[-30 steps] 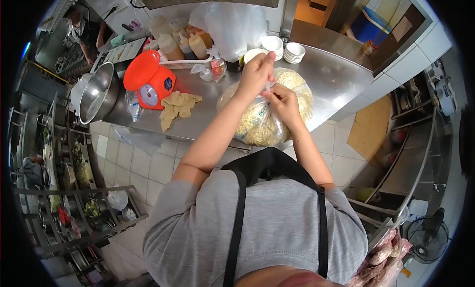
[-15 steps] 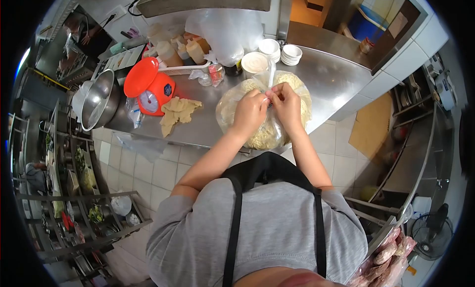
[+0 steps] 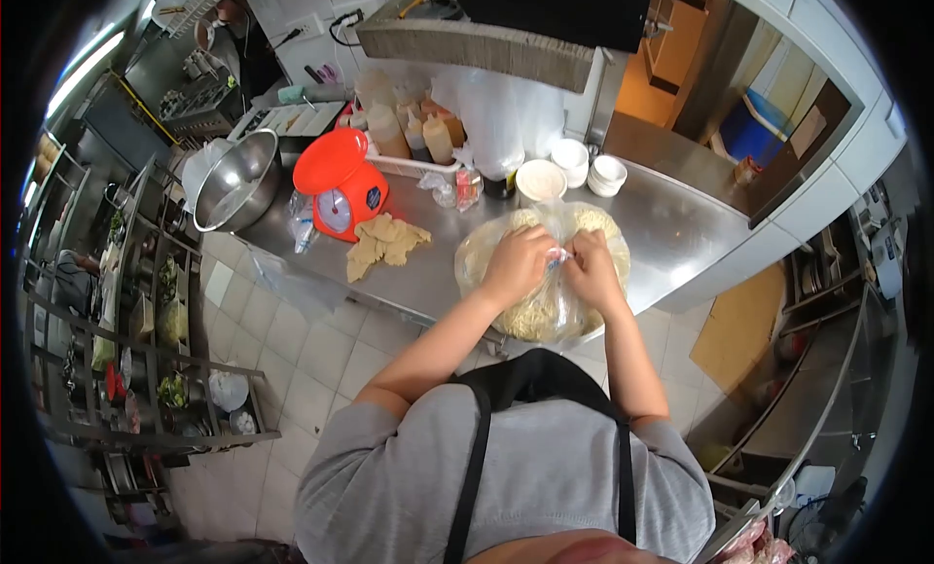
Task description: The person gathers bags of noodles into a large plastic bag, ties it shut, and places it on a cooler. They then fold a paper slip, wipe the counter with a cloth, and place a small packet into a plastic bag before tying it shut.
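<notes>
A large clear plastic bag [image 3: 530,319] full of pale yellow, noodle-like strands lies on the steel counter, close to its front edge. My left hand [image 3: 520,262] is closed on the gathered plastic near the middle of the bag. Facing it from the other side, my right hand [image 3: 593,267] pinches the same gathered part. Between my fingers shows a small bit of red, white and blue, too small to name. Just beyond the bag stands a round tub [image 3: 541,181] with a whitish top.
White bowls [image 3: 607,175] are stacked behind the bag. To the left are a tan cloth [image 3: 384,245], a red scale [image 3: 342,184], a steel bowl [image 3: 238,181] and squeeze bottles [image 3: 437,139] in a tray. A shelf [image 3: 477,43] overhangs the back. Another person [image 3: 255,48] stands far left.
The view has tipped upward, so the counter sits lower in it. My hands stay at the bag's gathered part, and the plastic that stood up beyond them now lies lower.
</notes>
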The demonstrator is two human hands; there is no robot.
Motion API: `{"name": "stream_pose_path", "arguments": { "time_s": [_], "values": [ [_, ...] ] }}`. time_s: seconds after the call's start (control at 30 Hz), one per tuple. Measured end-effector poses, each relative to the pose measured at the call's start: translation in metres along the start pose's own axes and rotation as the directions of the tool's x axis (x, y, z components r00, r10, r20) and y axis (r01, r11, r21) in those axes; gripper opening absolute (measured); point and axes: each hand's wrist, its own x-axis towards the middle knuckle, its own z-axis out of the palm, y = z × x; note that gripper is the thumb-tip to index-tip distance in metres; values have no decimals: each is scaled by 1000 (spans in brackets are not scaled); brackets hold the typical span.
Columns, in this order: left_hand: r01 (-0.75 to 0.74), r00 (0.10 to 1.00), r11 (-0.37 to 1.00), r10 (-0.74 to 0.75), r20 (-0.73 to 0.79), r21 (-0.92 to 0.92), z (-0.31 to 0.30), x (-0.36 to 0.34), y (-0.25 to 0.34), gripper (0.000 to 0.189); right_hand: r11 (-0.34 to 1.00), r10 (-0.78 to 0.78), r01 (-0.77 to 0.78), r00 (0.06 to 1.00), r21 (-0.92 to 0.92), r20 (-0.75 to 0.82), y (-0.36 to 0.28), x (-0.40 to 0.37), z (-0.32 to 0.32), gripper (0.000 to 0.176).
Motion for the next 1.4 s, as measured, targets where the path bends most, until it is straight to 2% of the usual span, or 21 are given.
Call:
{"name": "stream_pose_path", "arguments": {
  "time_s": [0.1,0.17,0.2,0.27,0.4,0.47,0.6,0.67,0.77,0.8,0.83,0.87,0.9,0.97,1.0,1.07,1.13,1.23,1.27,1.3,1.4],
  "values": [
    [97,990,991,-87,115,-90,-1,6,-16,11,991,-9,3,999,137,42,3,-1,1,7],
    [173,972,975,-146,185,-140,3,8,-27,13,888,241,-196,969,416,-57,-11,-1,0,10],
    [214,956,966,-177,235,-143,6,8,-33,13,894,223,-180,973,410,-58,-8,0,1,10],
    [251,940,957,-206,272,-143,9,7,-41,14,962,-253,263,960,76,-116,0,1,4,19],
    [224,936,956,-157,315,-191,7,10,-47,13,973,-209,213,977,87,-47,2,1,3,18],
    [387,889,886,-286,357,-255,5,10,-42,14,976,-185,188,982,113,-31,0,0,-2,17],
    [478,866,791,-350,358,-383,7,14,-44,17,983,-179,177,982,40,63,10,-13,-12,16],
    [448,872,886,-403,277,-123,10,13,-42,20,985,-170,169,982,21,79,7,-16,-15,16],
    [371,908,924,-339,247,-94,0,11,-46,22,975,-205,222,929,-20,307,-8,4,-38,15],
    [371,908,923,-338,247,-99,-12,11,-45,22,955,-272,295,922,-43,275,-28,20,-57,15],
    [239,970,941,-220,104,-239,-33,15,-42,24,910,-355,392,904,-134,237,-45,43,-77,18],
    [85,992,931,-110,-53,-354,-57,19,-37,27,963,-267,271,953,-4,142,-59,63,-98,21],
    [77,989,932,-117,-91,-354,-89,25,-24,25,769,-474,490,868,-410,148,-104,93,-132,22],
    [2,975,959,-65,-214,-282,-150,54,-6,22,703,-634,521,767,-484,-95,-162,153,-168,19],
    [-49,956,977,-15,-293,-210,-171,70,-2,21,802,-550,434,804,-411,-224,-198,180,-175,18],
    [-236,861,960,133,-490,-154,-211,112,15,18,622,-676,504,732,-599,-85,-200,279,-202,25],
    [-291,832,951,196,-519,-108,-244,153,25,17,601,-622,484,783,-636,7,-198,340,-208,30],
    [-297,814,955,248,-525,-8,-269,200,36,17,584,-41,79,997,-808,68,-237,363,-177,35],
    [-254,849,967,234,-473,24,-271,214,37,17,516,169,-45,984,-855,50,-240,375,-175,36],
    [-211,880,976,215,-423,57,-273,228,38,17,513,170,-50,984,-857,44,-238,385,-176,36],
    [-109,952,987,138,-273,119,-270,265,31,17,629,499,-230,852,-742,159,-192,424,-184,19]
  ]
}}
